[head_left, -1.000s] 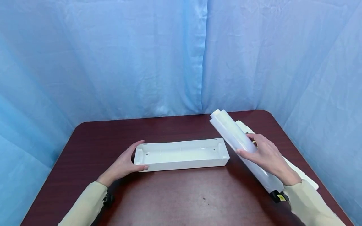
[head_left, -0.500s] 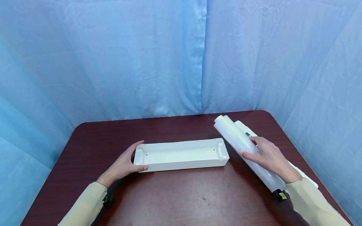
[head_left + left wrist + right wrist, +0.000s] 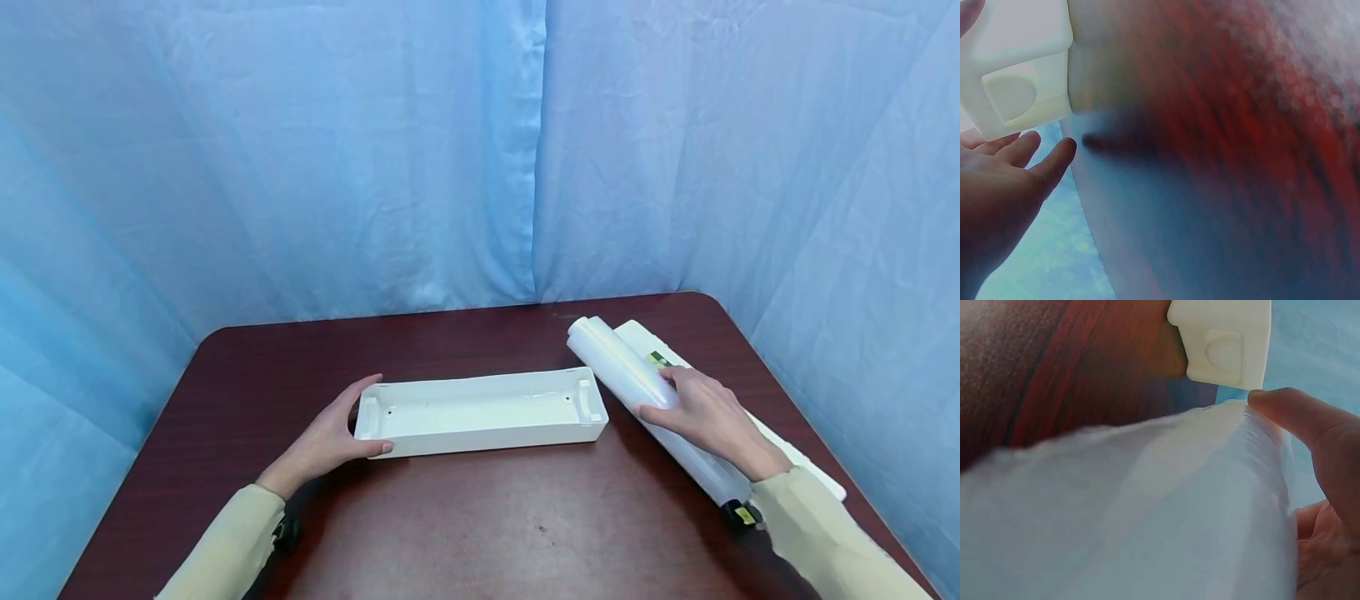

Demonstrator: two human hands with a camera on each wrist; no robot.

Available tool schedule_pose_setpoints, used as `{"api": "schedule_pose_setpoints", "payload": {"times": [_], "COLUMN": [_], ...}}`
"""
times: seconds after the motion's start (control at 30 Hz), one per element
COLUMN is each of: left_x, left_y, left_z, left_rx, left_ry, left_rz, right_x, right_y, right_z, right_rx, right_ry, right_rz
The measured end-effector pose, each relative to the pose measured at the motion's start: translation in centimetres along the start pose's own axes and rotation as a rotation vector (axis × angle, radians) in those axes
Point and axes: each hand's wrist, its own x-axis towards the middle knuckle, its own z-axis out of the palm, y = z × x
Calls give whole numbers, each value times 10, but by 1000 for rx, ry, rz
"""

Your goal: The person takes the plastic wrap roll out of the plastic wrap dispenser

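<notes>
A long white plastic box, open at the top, lies across the middle of the table. My left hand holds its left end, thumb on the near wall and fingers around the far corner. In the left wrist view, fingers show beside the box's end. My right hand grips a roll of clear plastic wrap, lying slantwise right of the box. The thumb is on the roll's left side; the other fingers are partly hidden beyond it. In the right wrist view the wrap fills the foreground.
A long white panel with a green label lies along the table's right side, partly covered by the roll and right hand. The dark red-brown table backs onto pale blue curtains.
My right hand has lowered the wrap roll, its far end shifting down and slightly right. More of the white panel and its green label shows. The left hand and box are nearly unmoved.
</notes>
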Motion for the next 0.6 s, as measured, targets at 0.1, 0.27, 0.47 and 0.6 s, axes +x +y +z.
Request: {"api": "schedule_pose_setpoints", "payload": {"times": [0.1, 0.27, 0.47, 0.6], "left_x": [0, -1, -2, -4], "left_y": [0, -1, 0, -1], "left_z": [1, 1, 0, -1], "left_rx": [3, 6, 4, 4], "left_ry": [2, 5, 9, 13], "left_rz": [2, -3, -7, -13], "right_x": [2, 5, 9, 11], "right_y": [0, 0, -1, -1], "right_z": [2, 5, 9, 13], "right_rx": [-7, -27, -49, -61], "right_ry": [-9, -9, 5, 11], "right_rz": [6, 6, -21, -31]}}
